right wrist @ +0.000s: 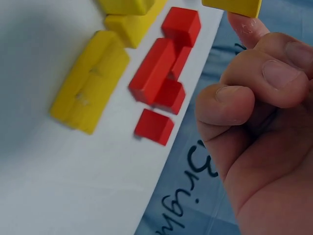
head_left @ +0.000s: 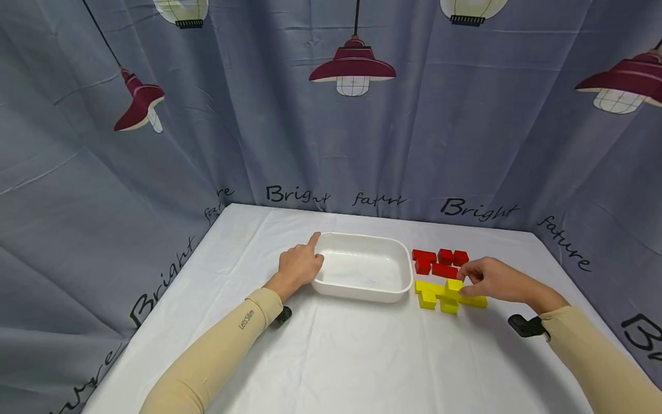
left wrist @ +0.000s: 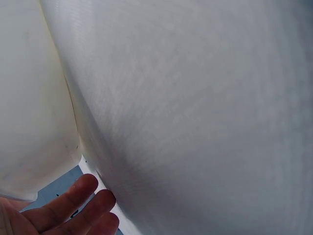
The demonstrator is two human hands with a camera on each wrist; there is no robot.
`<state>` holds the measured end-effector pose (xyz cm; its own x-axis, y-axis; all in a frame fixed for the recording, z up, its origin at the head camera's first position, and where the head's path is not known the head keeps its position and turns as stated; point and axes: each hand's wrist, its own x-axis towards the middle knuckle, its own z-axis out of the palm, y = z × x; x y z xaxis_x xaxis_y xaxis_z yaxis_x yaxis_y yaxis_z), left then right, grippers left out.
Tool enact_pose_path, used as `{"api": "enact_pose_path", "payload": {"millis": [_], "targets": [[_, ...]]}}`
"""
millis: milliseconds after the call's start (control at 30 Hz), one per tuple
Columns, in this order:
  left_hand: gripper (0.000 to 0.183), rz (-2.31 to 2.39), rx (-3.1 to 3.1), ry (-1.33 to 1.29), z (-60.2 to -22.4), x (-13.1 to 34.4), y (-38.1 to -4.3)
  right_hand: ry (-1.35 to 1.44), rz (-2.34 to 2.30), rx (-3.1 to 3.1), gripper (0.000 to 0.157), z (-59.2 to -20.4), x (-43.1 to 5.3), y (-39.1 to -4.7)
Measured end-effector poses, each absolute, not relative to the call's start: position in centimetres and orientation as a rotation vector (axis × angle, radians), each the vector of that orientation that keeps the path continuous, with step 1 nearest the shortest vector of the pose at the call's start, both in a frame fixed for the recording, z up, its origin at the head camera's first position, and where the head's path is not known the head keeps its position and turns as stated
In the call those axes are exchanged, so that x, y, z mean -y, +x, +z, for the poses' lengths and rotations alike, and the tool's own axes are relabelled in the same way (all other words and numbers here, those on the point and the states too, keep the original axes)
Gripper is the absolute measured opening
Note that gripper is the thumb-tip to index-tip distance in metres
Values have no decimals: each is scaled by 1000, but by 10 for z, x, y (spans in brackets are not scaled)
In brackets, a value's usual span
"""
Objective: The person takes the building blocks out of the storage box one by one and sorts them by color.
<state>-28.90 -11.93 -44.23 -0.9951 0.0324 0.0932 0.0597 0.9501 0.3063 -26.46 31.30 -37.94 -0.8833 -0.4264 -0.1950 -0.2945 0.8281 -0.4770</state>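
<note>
A white rectangular plastic basin [head_left: 362,294] sits near the middle of the table. My left hand [head_left: 299,264] is at its left side, index finger along the rim, thumb over the inner edge; in the left wrist view the other fingers [left wrist: 73,205] lie outside the wall. My right hand [head_left: 493,279] pinches a yellow block [head_left: 454,286] between thumb and index finger, above other yellow blocks [head_left: 427,299]. That block [right wrist: 234,6] shows only partly at the top of the right wrist view, and the remaining fingers are curled into the palm.
Several red blocks [head_left: 445,270] lie just behind the yellow ones, right of the basin. A white cloth covers the table [head_left: 341,356]. A grey-blue curtain [head_left: 289,126] printed with lamps and lettering stands round its back and sides.
</note>
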Motion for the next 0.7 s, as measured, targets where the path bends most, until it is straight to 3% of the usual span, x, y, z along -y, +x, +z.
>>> {"api": "enact_pose_path", "payload": {"millis": [700], "targets": [[60,-473,3013,-64,-444,119,-288,-411,-719,-2713,33,-410,-357,-249]]}}
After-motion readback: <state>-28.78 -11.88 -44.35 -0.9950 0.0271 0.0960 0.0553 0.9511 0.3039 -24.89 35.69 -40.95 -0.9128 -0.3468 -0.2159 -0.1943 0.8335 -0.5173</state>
